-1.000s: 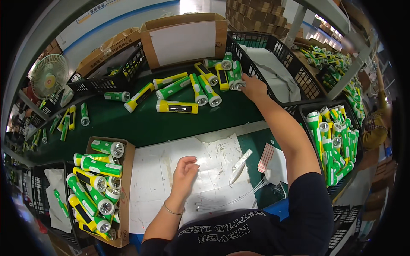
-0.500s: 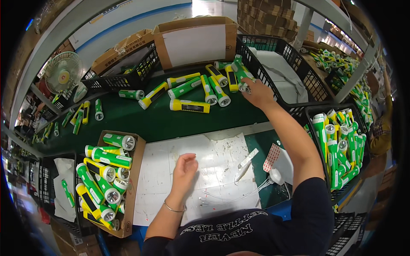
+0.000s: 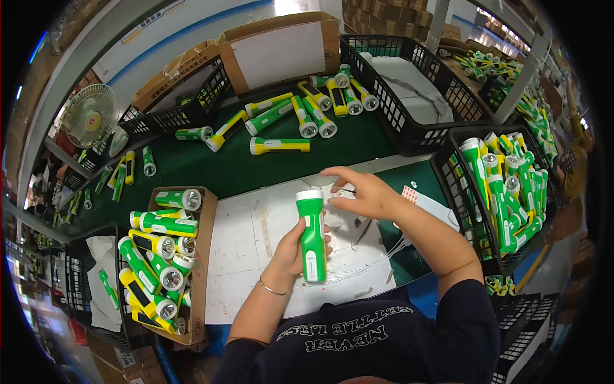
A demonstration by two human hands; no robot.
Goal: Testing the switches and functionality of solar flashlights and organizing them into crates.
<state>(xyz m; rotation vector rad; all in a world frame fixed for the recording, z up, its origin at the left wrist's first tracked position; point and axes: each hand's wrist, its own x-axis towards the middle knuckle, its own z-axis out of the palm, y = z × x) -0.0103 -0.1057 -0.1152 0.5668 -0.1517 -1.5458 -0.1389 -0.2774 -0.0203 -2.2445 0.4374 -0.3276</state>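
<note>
A green flashlight (image 3: 313,243) with a white head stands on end in my left hand (image 3: 291,251), head away from me and white switch facing up. My left fingers wrap round its body from the left and beneath. Just beyond and right of the flashlight's head, my right hand (image 3: 368,195) hovers with fingers bent and apart, nothing seen between them. Under both hands lies a white worktop (image 3: 240,256). Several white wires (image 3: 364,265) lie on it, partly hidden by the flashlight and my right forearm.
Several green and yellow flashlights (image 3: 279,146) lie on the green belt (image 3: 192,169) beyond the worktop. A cardboard box (image 3: 203,269) of flashlights stands left, a full black crate (image 3: 451,185) right. Another black crate (image 3: 409,137) holds white sheets. A red-dotted sheet (image 3: 409,194) lies by my right forearm.
My right hand has come back from the far flashlights to the worktop. My left hand, empty before, now holds a green flashlight. One flashlight on the belt shows a different side.
</note>
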